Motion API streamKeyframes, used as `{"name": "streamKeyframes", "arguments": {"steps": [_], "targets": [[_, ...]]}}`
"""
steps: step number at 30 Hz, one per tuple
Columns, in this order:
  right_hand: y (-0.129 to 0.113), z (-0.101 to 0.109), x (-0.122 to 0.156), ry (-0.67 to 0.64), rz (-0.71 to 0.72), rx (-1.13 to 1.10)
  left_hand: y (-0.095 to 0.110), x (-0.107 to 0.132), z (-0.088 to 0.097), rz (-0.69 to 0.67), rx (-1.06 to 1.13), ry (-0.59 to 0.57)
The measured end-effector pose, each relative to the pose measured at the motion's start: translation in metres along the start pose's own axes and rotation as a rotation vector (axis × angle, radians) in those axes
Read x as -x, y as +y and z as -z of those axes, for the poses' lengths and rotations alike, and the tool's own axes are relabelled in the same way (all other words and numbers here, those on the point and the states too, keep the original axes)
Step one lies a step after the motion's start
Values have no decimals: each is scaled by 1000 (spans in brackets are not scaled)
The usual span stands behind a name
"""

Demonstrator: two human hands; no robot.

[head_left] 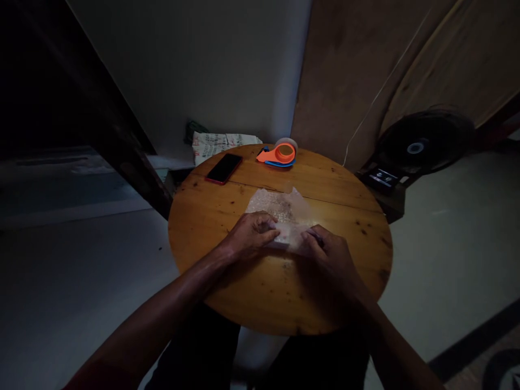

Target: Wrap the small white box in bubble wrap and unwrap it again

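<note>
A sheet of clear bubble wrap point(284, 208) lies in the middle of a round wooden table point(227, 271). My left hand point(249, 235) rests on its near left edge with the fingers curled and pressed down on the wrap. At the near right edge, my right hand point(331, 257) also has its fingers closed on the wrap. Something pale and flat seems to sit under the wrap between my hands, but I cannot make it out.
An orange and blue tape dispenser point(279, 154) stands at the table's far edge. A red phone point(223, 168) lies at the far left. A printed sack point(217, 145) sits behind the table by the wall. A dark fan point(418, 149) stands to the right.
</note>
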State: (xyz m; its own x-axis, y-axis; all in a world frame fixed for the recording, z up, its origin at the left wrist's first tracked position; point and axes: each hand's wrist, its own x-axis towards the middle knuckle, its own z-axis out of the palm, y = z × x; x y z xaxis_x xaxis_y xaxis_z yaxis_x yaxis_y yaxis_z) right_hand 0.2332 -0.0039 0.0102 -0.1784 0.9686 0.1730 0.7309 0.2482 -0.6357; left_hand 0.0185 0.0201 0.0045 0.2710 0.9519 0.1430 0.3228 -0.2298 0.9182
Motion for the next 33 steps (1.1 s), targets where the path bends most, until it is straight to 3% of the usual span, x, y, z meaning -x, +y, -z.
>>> {"name": "streamKeyframes", "arguments": {"steps": [13,22,25,28,31,33], "targets": [[1,-4,18,-1,-86,-8,-1,4,-3,111,166,-87],[5,-11,20,92,-87,16,0,0,-3,67,116,-53],[8,-14,23,223,49,208,1,1,-3,58,101,-49],[4,-15,26,375,332,481,1,1,-4,71,118,-56],[-7,-16,29,325,568,604,2,0,-3,63,107,-52],[-15,-16,29,235,635,618,2,0,-3,50,86,-53]]}}
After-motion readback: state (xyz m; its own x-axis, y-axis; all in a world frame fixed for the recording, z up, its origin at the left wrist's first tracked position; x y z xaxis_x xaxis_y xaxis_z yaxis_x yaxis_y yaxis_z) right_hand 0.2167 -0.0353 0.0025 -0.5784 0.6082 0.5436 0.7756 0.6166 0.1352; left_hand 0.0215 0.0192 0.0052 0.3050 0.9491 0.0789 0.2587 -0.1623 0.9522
